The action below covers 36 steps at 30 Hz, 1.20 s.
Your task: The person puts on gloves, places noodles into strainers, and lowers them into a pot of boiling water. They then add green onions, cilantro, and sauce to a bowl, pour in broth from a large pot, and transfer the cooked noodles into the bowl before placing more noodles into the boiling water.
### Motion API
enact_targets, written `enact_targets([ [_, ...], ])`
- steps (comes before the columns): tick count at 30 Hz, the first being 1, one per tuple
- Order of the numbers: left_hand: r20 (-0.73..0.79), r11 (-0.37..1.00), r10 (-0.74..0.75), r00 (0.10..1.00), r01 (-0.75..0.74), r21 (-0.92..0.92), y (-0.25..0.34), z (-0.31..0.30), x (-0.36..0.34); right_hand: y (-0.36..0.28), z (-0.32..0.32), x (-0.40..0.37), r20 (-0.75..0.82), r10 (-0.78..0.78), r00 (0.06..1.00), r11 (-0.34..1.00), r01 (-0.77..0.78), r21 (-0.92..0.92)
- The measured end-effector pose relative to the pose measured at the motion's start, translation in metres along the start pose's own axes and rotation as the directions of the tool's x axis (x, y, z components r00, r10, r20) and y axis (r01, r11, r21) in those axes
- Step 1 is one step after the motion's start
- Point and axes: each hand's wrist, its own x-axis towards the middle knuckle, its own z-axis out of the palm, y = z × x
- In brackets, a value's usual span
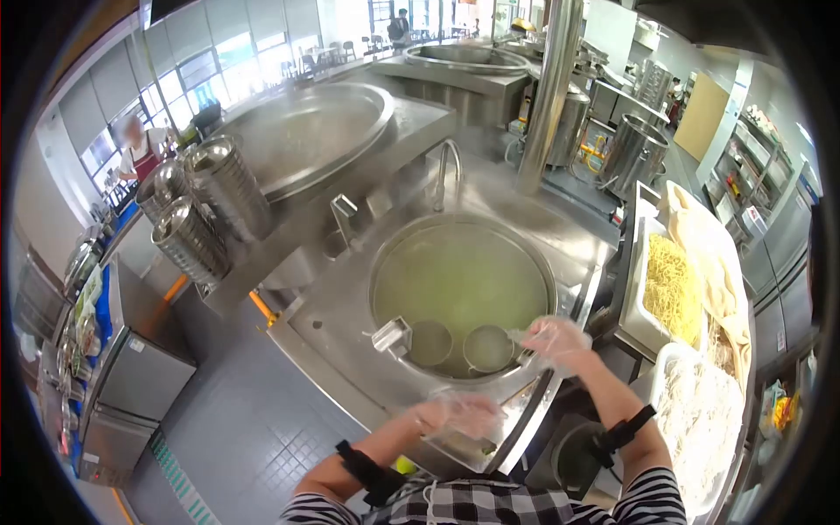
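A large round vat of cloudy greenish liquid is set into the steel counter before me. Two round noodle strainers sit at its near edge, a left one and a right one. My right hand, in a clear plastic glove, is closed at the handle side of the right strainer; its fingertips are partly blurred. My left hand, gloved too, hovers over the counter's front edge with its fingers stretched out and nothing visible in them. Beside the left strainer, a square metal fitting stands on the rim.
To my right are a white tray of yellow noodles, a tray of pale noodles and a beige cloth. Two faucets, one curved, stand behind the vat. Stacked steel pots are at left. A person stands beyond.
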Motion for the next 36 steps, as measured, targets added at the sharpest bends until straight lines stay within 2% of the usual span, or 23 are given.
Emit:
enact_targets([
  [1,-0.083,0.995,0.008,0.997,0.000,0.101,0.003,-0.004,-0.022,-0.035,0.011,-0.016,0.025,0.050,0.998,0.989,-0.046,-0.144],
  [2,-0.165,0.981,0.018,0.986,0.014,0.195,0.005,-0.006,-0.043,-0.044,0.008,-0.018,0.064,0.103,0.993,0.994,-0.101,-0.036],
  [3,-0.187,0.986,0.063,0.980,-0.033,0.163,0.009,-0.002,-0.063,-0.049,0.006,-0.018,0.072,-0.169,0.983,0.594,0.160,-0.789],
  [4,-0.211,0.987,0.109,0.972,-0.080,0.140,0.012,0.004,-0.080,-0.041,-0.001,-0.013,0.108,-0.240,0.965,0.606,0.236,-0.760],
  [6,-0.444,0.936,0.201,0.873,-0.037,0.350,0.013,0.011,-0.107,-0.042,0.001,-0.011,0.146,-0.238,0.960,0.561,0.258,-0.787],
  [7,-0.448,0.940,0.188,0.874,-0.028,0.339,0.013,0.011,-0.118,-0.038,0.002,-0.011,0.140,-0.228,0.964,0.570,0.248,-0.784],
  [9,-0.687,0.915,0.224,0.691,0.093,0.393,0.013,0.011,-0.134,-0.029,0.010,-0.012,0.070,-0.198,0.978,0.601,0.177,-0.779],
  [12,-0.741,0.871,0.283,0.609,0.161,0.465,0.009,-0.001,-0.146,-0.039,0.019,-0.013,0.013,-0.270,0.963,0.505,0.153,-0.849],
  [14,-0.759,0.854,0.283,0.586,0.206,0.478,0.003,-0.001,-0.144,-0.045,0.018,-0.014,0.056,-0.221,0.974,0.491,0.161,-0.856],
  [16,-0.772,0.833,0.283,0.569,0.254,0.492,-0.009,-0.004,-0.141,-0.042,0.022,-0.016,0.155,-0.557,0.816,-0.063,0.145,-0.987],
  [17,-0.770,0.808,0.301,0.562,0.279,0.519,-0.018,-0.012,-0.140,-0.041,0.027,-0.023,0.139,-0.549,0.824,-0.054,0.131,-0.990],
  [19,-0.769,0.781,0.304,0.563,0.315,0.539,-0.029,-0.011,-0.139,-0.033,0.039,-0.047,0.439,-0.548,0.712,-0.401,0.237,-0.885],
  [21,-0.754,0.823,0.247,0.609,0.278,0.495,-0.038,-0.001,-0.135,0.012,0.057,-0.079,0.529,-0.612,0.587,-0.187,0.543,-0.819],
  [22,-0.753,0.822,0.238,0.614,0.286,0.493,-0.048,-0.004,-0.136,0.046,0.071,-0.091,0.495,-0.602,0.627,-0.149,0.520,-0.841],
  [23,-0.777,0.834,0.181,0.603,0.325,0.446,-0.063,-0.011,-0.140,0.052,0.093,-0.091,0.485,-0.141,0.863,0.135,0.502,-0.854],
  [24,-0.798,0.843,0.126,0.589,0.361,0.399,-0.078,-0.017,-0.145,0.063,0.108,-0.091,0.474,-0.052,0.879,0.135,0.476,-0.869],
  [25,-0.771,0.874,0.096,0.629,0.318,0.369,-0.090,-0.020,-0.151,0.079,0.119,-0.088,0.306,0.140,0.942,0.187,0.278,-0.942],
  [26,-0.772,0.872,0.097,0.628,0.320,0.370,-0.098,-0.017,-0.155,0.101,0.120,-0.083,0.307,0.137,0.942,0.189,0.279,-0.942],
  [28,-0.840,0.841,-0.060,0.540,0.480,0.249,-0.111,-0.011,-0.161,0.140,0.118,-0.071,0.452,0.061,0.890,0.053,0.450,-0.892],
  [31,-0.841,0.741,-0.096,0.533,0.602,0.297,-0.130,-0.019,-0.175,0.151,0.118,-0.072,0.478,0.044,0.877,0.072,0.474,-0.877],
  [32,-0.843,0.740,-0.093,0.530,0.603,0.298,-0.132,-0.023,-0.177,0.150,0.117,-0.072,0.499,0.079,0.863,0.088,0.493,-0.866],
  [34,-0.910,0.619,0.046,0.411,0.703,0.349,-0.126,-0.019,-0.174,0.138,0.117,-0.074,0.499,0.045,0.865,0.077,0.495,-0.866],
  [36,-0.919,0.685,0.157,0.361,0.630,0.365,-0.127,-0.026,-0.176,0.138,0.114,-0.072,0.503,0.013,0.864,0.066,0.501,-0.863],
])
